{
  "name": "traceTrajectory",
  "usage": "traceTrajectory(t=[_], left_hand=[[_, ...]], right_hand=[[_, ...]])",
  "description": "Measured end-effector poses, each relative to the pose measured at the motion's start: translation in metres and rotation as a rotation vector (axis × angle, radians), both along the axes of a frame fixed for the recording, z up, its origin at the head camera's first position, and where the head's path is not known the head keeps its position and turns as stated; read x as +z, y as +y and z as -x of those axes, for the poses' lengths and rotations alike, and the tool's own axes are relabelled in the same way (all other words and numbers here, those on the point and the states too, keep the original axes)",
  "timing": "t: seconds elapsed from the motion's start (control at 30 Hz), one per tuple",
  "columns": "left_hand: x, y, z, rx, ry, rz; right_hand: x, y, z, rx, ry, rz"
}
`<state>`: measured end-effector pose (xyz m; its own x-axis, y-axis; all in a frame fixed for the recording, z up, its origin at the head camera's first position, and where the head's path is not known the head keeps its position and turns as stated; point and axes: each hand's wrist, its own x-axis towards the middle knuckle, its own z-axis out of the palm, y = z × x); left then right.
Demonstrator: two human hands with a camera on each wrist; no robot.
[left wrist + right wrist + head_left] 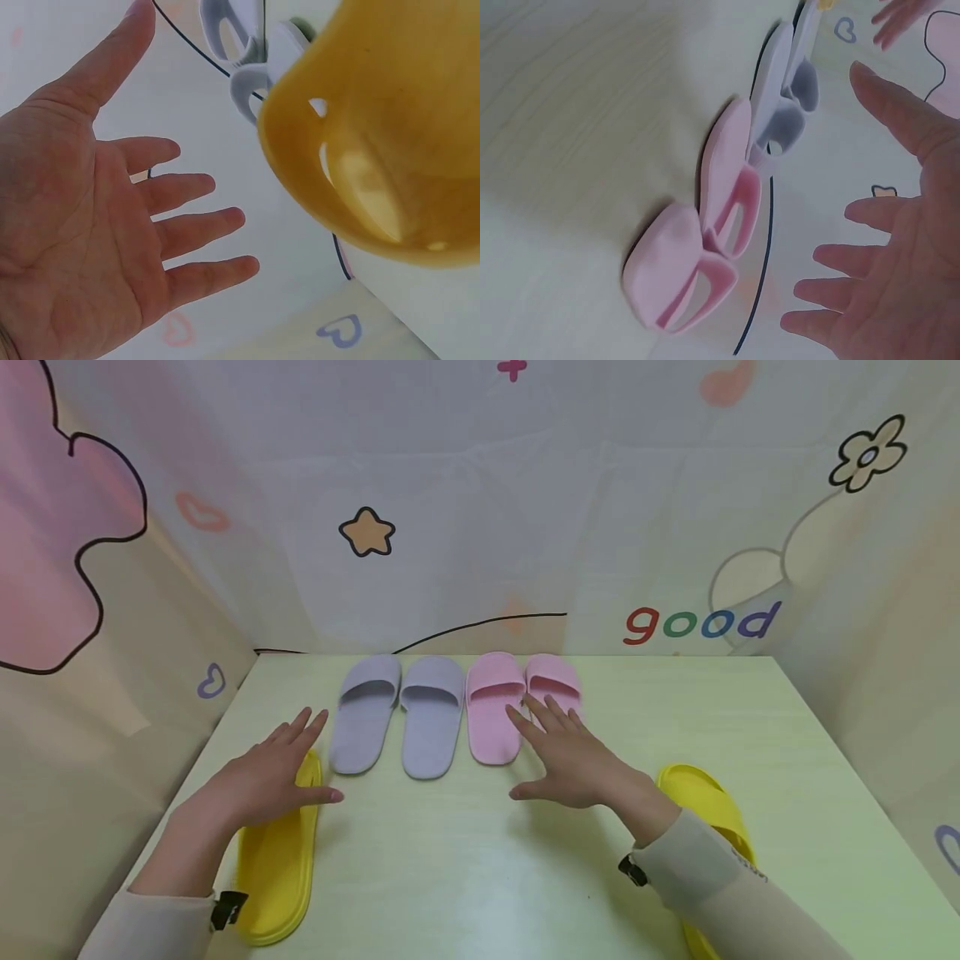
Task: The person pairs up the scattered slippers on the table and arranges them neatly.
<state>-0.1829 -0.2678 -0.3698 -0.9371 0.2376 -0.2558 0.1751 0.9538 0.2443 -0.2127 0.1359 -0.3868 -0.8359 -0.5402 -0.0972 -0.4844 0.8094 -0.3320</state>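
My left hand (270, 781) hovers over a yellow slipper (277, 877) at the table's left side, fingers spread and holding nothing. That slipper's strap looms large beside the palm in the left wrist view. Over the table's middle, my right hand (573, 756) reaches forward with spread fingers, also holding nothing. It partly covers the right pink slipper (553, 672); the left pink slipper (495, 727) lies just beyond its fingertips. Two grey-lilac slippers (432, 718) lie left of the pink pair, along the back edge. Under the right forearm, another yellow slipper (697, 793) is partly hidden.
A pale wooden table (465, 868) carries all the slippers. Behind it and at both sides hangs a light cloth (480, 527) printed with a star, flowers, hearts and the word "good". White sleeves (697, 860) cover both forearms, with a dark clip (632, 870) at the right cuff.
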Motion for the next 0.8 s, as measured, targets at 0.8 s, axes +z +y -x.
traceTrajectory(t=[0.8], left_hand=[[-0.026,-0.031,-0.017,0.077,0.001,-0.045]], right_hand=[[-0.001,0.103,-0.029,-0.266,-0.086,0.1]])
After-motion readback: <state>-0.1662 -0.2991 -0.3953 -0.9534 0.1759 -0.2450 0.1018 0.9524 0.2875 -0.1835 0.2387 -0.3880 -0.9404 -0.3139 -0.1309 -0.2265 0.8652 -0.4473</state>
